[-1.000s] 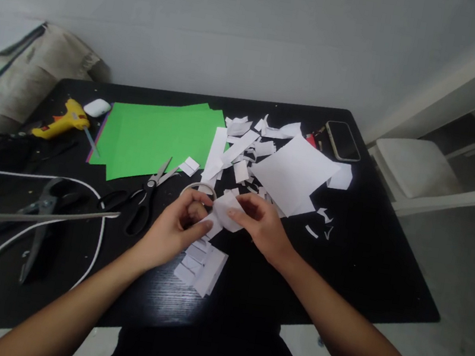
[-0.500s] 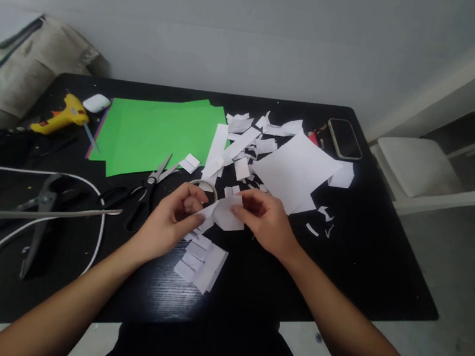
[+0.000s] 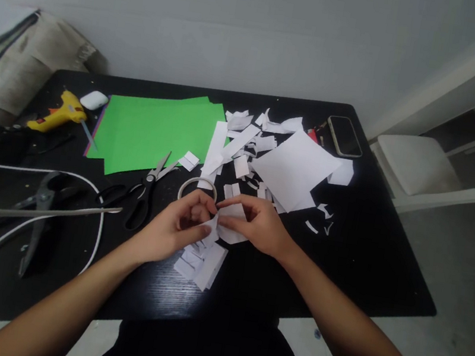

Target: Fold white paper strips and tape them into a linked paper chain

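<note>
Both my hands meet over the middle of the black table (image 3: 362, 270), pinching one small white paper piece (image 3: 228, 234) between them. My left hand (image 3: 175, 228) grips its left edge with thumb and fingers curled. My right hand (image 3: 259, 226) holds its right side, fingers folded over the top. Just below the hands lies a small stack of cut white paper rectangles (image 3: 201, 259). A roll of clear tape (image 3: 193, 186) sits right behind my left hand.
Black-handled scissors (image 3: 143, 190) lie left of the hands, green paper sheets (image 3: 155, 129) behind them. White sheets and scraps (image 3: 293, 169) are spread at the back. A phone (image 3: 344, 136), yellow glue gun (image 3: 58, 113), pliers (image 3: 40, 213) and white cable (image 3: 33, 218) lie around.
My hands drew closer together around the paper piece, and my right hand's fingers folded over its top. The view shifted slightly.
</note>
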{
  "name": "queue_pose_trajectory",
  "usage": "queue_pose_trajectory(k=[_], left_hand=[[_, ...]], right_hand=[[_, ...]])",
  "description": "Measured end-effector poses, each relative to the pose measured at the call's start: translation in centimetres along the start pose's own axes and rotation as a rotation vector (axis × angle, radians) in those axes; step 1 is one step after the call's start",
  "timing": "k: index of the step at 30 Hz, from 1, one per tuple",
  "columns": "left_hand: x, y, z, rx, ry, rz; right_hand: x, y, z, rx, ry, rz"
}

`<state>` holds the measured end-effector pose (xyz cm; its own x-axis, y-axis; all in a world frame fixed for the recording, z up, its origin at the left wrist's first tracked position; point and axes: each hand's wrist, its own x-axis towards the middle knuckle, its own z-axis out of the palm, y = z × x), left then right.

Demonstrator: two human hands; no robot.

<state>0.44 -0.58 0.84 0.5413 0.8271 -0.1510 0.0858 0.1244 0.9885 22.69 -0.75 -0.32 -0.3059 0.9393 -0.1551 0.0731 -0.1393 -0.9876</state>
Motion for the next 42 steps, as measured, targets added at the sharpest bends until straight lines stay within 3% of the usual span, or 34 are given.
queue_pose_trajectory(k=[3,7,18,25,33,42], left_hand=[[0.1,0.1,0.0,-0.07,-0.021,-0.043],[0.4,0.2,-0.4,-0.105,0.042,-0.082],[0.7,0.4,-1.3,0.119,0.163,-0.013],[0.6,0.6,-1.1,0.191,0.139,0.016],[0.7,0.3,-1.6,0.264,0.166,-0.006],[1.0,0.2,-1.6,0.286,0.059,-0.039]], right_hand=[[0.1,0.2,-0.2,-0.009,0.009,0.006],[0.3,0.1,-0.8,0.017,0.055,0.007],[0.3,0.2,-0.9,0.21,-0.008,0.183],[0.5,0.9,-0.8,0.22,-0.05,0.193],[0.5,0.0,-0.9,0.318,-0.091,0.253],[0.1,-0.9,-0.9,0.285,-0.052,0.18]])
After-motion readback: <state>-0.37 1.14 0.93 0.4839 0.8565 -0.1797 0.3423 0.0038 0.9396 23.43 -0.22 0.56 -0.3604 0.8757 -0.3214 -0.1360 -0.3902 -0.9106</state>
